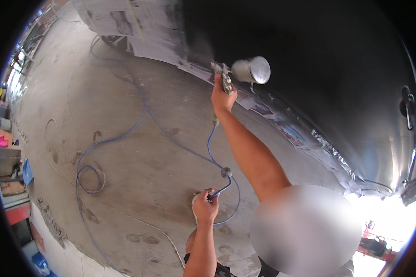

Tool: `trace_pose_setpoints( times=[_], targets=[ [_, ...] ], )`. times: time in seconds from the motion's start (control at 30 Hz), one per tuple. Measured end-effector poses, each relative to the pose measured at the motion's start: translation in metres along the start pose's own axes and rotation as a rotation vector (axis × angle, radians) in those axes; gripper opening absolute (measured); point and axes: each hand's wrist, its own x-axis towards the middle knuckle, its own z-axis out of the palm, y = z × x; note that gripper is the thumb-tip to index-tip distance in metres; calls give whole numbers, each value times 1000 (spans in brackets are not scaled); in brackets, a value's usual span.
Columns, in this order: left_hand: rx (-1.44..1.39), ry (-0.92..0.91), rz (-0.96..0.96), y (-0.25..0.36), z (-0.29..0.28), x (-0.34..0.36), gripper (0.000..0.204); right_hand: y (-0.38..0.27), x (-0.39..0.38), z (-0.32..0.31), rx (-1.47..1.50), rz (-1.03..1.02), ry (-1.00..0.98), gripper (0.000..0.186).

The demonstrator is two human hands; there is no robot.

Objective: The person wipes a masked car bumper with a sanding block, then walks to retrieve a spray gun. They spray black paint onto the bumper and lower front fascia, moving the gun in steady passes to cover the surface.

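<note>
My right hand (224, 99) is wrapped round the handle of a metal spray gun (225, 79), which is held out beside a glossy black car panel (305, 51). A silver cup (252, 70) juts from the gun towards the panel. Below that hand, a blue hose (209, 142) drops from the gun's fitting and curves down. My left hand (205, 208) is closed on a length of the hose, lower down and nearer to me. Between the two hands, a grey lump (226, 172) sits where the hose's loops cross.
Newspaper sheets (157, 44) cover the car's far part and run along its lower edge. Hose loops (88, 179) lie across the concrete floor (124, 101). A door handle (407, 107) shows at right. Clutter lines the left wall. A blurred patch hides the lower right.
</note>
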Motion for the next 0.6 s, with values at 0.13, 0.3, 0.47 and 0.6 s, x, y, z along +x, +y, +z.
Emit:
trace_pose_setpoints(
  times=[0.13, 0.3, 0.47, 0.6],
  targets=[
    [-30, 49, 123, 8, 26, -19, 25, 30, 7, -110, 56, 102, 114, 38],
    [98, 8, 144, 54, 64, -54, 27, 64, 10, -277, 122, 209, 199, 32],
    [59, -19, 325, 78, 131, -103, 34, 97, 17, -432, 25, 152, 304, 36],
    [37, -122, 440, 103, 186, -158, 31, 121, 25, -557, -6, 155, 393, 35]
  ],
)
